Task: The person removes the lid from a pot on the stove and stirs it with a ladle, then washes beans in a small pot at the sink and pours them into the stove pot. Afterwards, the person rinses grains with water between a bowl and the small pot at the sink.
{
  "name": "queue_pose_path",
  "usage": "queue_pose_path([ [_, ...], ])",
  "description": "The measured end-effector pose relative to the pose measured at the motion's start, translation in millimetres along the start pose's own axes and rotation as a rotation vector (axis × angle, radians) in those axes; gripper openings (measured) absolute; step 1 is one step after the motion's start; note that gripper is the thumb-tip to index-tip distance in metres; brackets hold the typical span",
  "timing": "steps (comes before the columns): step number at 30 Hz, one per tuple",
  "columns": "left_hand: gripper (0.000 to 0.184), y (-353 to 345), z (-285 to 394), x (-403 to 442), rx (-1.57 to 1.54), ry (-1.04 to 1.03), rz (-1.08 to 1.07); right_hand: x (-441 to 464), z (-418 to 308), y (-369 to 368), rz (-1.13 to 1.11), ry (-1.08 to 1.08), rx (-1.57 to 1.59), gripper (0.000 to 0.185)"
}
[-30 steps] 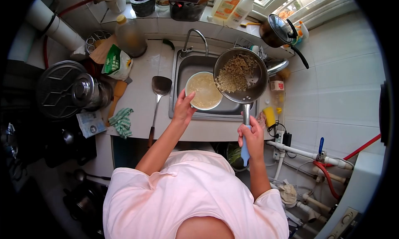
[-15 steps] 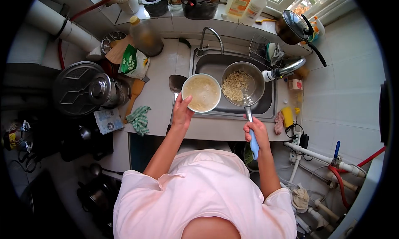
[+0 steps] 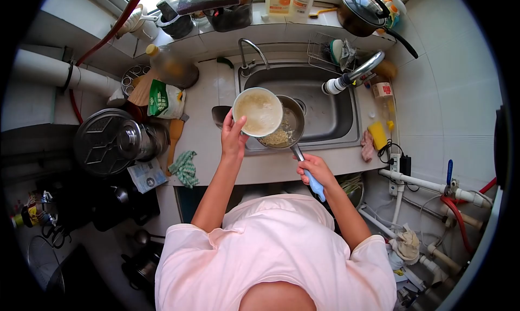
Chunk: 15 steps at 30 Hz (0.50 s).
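In the head view, the left hand [image 3: 234, 140] is gripping the pale bowl [image 3: 259, 110] of cloudy liquid, thumb over its rim near eight o'clock, hand half open, and the right hand [image 3: 317, 171] is clasping the blue handle [image 3: 314, 186] of the saucepan [image 3: 294, 119] in a nearly closed fist. The saucepan, carrying grainy bits [image 3: 279, 137], is showing at the bowl's four o'clock, partly hidden by it, the sink [image 3: 330, 108] lying toward three
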<state>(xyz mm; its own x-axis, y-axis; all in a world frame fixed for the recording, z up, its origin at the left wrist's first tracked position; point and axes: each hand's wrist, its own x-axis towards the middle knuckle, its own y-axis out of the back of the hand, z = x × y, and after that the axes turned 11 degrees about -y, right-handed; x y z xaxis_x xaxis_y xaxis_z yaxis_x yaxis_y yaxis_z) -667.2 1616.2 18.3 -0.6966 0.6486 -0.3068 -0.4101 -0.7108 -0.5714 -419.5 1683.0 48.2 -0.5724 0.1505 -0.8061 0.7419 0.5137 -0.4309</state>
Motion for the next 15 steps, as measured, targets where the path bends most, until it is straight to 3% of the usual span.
queue_pose_path([
  [15, 0.058, -37.8, -8.9, 15.0, 0.175, -0.066, -0.099, -1.5, -4.0, 22.0, -0.013, 0.039, 0.060, 0.023],
])
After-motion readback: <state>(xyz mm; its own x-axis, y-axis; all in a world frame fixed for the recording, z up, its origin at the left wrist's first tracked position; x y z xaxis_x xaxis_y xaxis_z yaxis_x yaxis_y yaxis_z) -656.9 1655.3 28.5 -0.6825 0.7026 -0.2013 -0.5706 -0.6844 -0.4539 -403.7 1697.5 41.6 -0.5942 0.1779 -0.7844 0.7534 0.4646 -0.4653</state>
